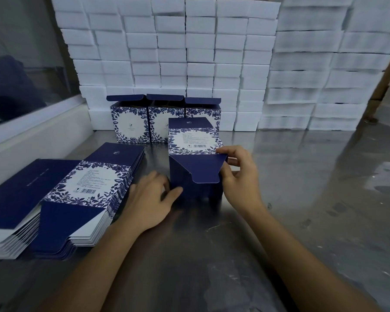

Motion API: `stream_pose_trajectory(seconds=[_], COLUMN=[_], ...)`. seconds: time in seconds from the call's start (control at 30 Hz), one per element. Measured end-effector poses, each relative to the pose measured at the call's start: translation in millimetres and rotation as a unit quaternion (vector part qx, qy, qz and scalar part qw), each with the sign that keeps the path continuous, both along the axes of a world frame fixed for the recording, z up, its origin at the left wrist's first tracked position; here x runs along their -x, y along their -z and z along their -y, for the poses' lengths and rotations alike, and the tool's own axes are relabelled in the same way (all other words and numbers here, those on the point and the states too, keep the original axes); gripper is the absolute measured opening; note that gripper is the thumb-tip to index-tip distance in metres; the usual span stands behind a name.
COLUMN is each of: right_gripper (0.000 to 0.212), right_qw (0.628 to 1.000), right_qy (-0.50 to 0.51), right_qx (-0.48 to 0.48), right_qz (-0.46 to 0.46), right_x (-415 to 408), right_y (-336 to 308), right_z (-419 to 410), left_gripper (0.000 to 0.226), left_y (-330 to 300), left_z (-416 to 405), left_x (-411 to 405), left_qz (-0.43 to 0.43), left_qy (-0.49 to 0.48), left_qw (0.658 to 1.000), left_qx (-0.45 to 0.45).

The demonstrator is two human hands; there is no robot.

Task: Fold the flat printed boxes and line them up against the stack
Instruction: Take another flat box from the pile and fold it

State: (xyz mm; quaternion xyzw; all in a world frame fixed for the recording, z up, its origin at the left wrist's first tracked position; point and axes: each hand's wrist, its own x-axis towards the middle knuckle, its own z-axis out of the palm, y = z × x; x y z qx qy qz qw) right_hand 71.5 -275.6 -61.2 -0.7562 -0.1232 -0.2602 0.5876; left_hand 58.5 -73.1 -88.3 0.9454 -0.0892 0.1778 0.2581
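A half-formed blue-and-white floral box [193, 140] lies on its side at the table's centre, its navy bottom flap [200, 167] hanging toward me. My right hand [239, 174] pinches the flap's right edge between thumb and fingers. My left hand [151, 199] grips the box's lower left corner. Three folded boxes [164, 119] with lids up stand in a row against the white stack [178, 52]. A pile of flat printed boxes [77, 192] lies to the left.
The steel table [302, 199] is bare on the right and in front. A white ledge under a window [32, 136] borders the left side. More white foam blocks [324, 75] are stacked at the back right.
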Motion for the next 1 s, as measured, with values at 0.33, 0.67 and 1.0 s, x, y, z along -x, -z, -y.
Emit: stream_pose_trajectory(seconds=[0.33, 0.67, 1.0], right_gripper=[0.012, 0.014, 0.014], right_qw=[0.998, 0.938, 0.947], right_qy=[-0.037, 0.128, 0.107], right_qx=[-0.039, 0.259, 0.234], right_qz=[-0.014, 0.194, 0.192], right_x=[5, 8, 3], right_y=[-4, -5, -3], right_z=[-4, -34, -42], left_gripper=[0.041, 0.024, 0.023], left_y=[-11, -20, -20], left_z=[12, 31, 33], left_x=[9, 10, 6], left_qz=[0.153, 0.277, 0.288], left_qy=[0.055, -0.034, -0.033], left_qw=[0.959, 0.951, 0.947], left_qx=[0.231, 0.136, 0.139])
